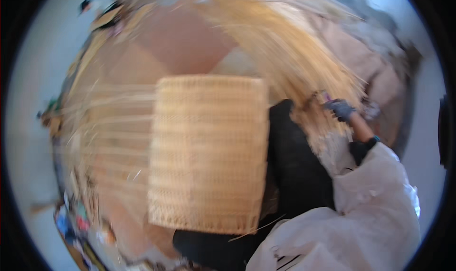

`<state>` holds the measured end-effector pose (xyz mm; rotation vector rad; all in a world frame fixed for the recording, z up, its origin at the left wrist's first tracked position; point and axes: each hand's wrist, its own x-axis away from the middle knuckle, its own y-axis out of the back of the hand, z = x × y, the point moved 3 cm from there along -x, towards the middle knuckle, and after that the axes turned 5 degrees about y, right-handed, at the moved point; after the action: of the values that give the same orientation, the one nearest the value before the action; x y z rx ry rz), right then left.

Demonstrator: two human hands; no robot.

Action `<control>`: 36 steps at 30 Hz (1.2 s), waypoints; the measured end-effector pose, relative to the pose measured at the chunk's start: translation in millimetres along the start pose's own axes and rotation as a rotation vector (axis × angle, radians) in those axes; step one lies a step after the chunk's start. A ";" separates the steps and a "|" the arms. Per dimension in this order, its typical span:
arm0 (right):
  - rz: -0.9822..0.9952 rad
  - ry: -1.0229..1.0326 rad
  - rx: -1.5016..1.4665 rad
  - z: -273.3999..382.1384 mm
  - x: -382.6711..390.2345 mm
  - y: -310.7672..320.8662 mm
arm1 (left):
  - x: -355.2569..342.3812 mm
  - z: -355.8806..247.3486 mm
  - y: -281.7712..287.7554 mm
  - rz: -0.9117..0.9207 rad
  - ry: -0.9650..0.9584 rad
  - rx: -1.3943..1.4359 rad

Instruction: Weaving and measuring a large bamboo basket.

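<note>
A woven straw panel [209, 152] lies across my lap, its finished part a pale rectangle in the middle of the view. Loose unwoven strands [109, 123] stick out from its left side. My right hand [340, 109], in a dark glove with a white sleeve behind it, is at the right, closed around the lower end of a thick bundle of long straw stalks [280, 43]. The bundle fans up and to the left and is blurred by motion. My left hand does not show; it may be under the panel.
Black cloth [294, 161] over my legs lies beneath the panel's right side. The floor has reddish and pale tiles [180, 38]. Cluttered coloured objects [76, 223] line the left and lower-left rim. Beige material [361, 57] is heaped at the upper right.
</note>
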<state>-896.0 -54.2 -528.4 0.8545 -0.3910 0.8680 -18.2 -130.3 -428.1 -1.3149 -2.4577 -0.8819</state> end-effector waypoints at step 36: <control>0.014 0.144 0.257 -327.2 96.2 -199.0 | 38.7 -166.4 -313.3 0.308 -0.073 -0.757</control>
<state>-689.4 181.6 -768.5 1.0192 -0.1604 1.0000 -309.4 -335.3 -404.7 -1.9011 -1.9240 -1.7853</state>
